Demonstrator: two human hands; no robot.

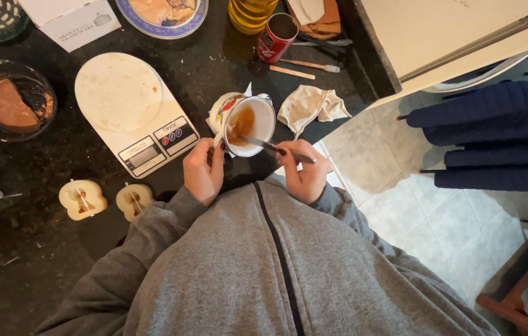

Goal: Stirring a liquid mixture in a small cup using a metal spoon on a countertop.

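Note:
My left hand [203, 169] grips the side of a white enamel mug [258, 121] that is tilted over the dark counter edge, with brown liquid inside. My right hand [303, 171] holds a metal spoon or knife [264, 144] whose tip reaches into the mug. Both hands are close to my grey zip-up sweater. Two cream apple-shaped moulds with wicks [83, 199] [133, 200] lie on the counter to the left of my left hand.
A white kitchen scale [152, 140] carries a round white disc [117, 90]. A dark bowl with brown wax [7, 102], a red can [275, 37], a crumpled cloth [311, 106], wooden sticks [293, 73], a plate [163, 14] and a yellow jar [250, 14] stand around. Tiled floor lies right.

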